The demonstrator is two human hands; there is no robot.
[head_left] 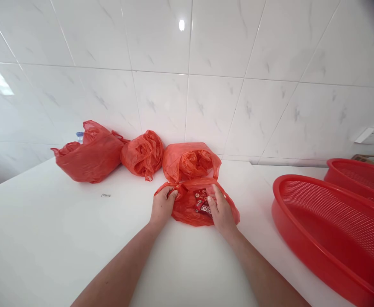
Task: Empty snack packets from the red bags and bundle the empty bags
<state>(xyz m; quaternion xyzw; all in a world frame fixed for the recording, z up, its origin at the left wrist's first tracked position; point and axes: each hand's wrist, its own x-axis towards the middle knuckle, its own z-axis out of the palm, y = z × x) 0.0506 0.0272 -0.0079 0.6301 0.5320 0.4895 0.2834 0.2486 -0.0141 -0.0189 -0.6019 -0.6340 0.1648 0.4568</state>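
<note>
A thin red plastic bag (187,215) lies on the white table with its mouth spread towards me. Inside it are small red packets with white printed patterns (201,200), partly covered by plastic and my right thumb. My left hand (163,206) pinches the bag's left rim between thumb and fingers. On the right side of the mouth, my right hand (221,209) is closed on the bag. Its thumb rests beside the packets, and whether it also grips one cannot be made out.
Behind stand a bulky red bag (191,160), a rounded red bag (144,154) and a larger red bag (89,157) with a blue bottle cap (80,134) showing. To the right are a red mesh basket (302,238) and another basket (350,168). A tiled wall (161,98) borders the table.
</note>
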